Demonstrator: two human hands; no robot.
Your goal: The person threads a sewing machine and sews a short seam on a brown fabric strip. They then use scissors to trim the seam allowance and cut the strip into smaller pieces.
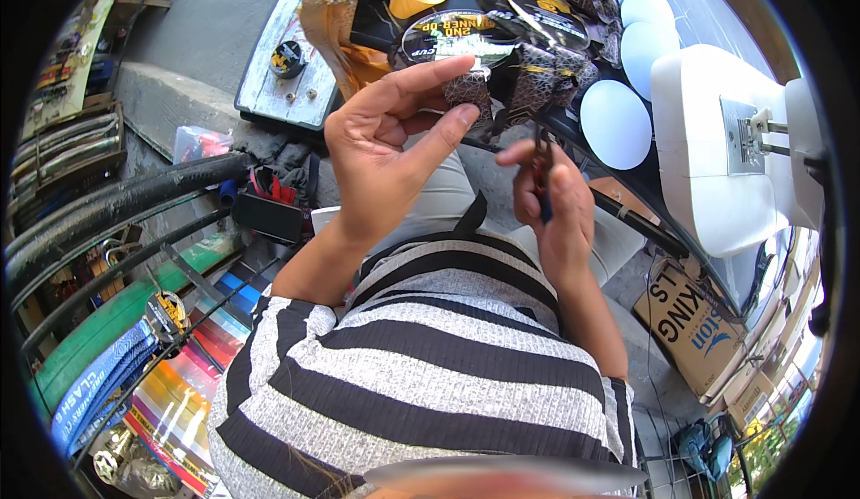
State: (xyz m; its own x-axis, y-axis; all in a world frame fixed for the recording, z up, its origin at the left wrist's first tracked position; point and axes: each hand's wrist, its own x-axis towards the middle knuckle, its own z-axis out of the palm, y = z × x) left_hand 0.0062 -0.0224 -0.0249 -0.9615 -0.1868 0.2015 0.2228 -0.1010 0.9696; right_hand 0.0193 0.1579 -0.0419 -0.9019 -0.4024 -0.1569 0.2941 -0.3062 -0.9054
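Left hand [381, 145] loosely curled, forefinger extended, thumb and fingers holding dark patterned ribbon [467, 92]. Right hand [566, 212] wrapped round pliers [543, 160], tips pointing far.

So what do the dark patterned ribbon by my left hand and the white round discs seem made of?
Dark patterned ribbon: probably printed fabric, faintly shiny; it's a thin, pliable-looking strip.
White round discs: perhaps plastic or coated card, matte; their faces look smooth.
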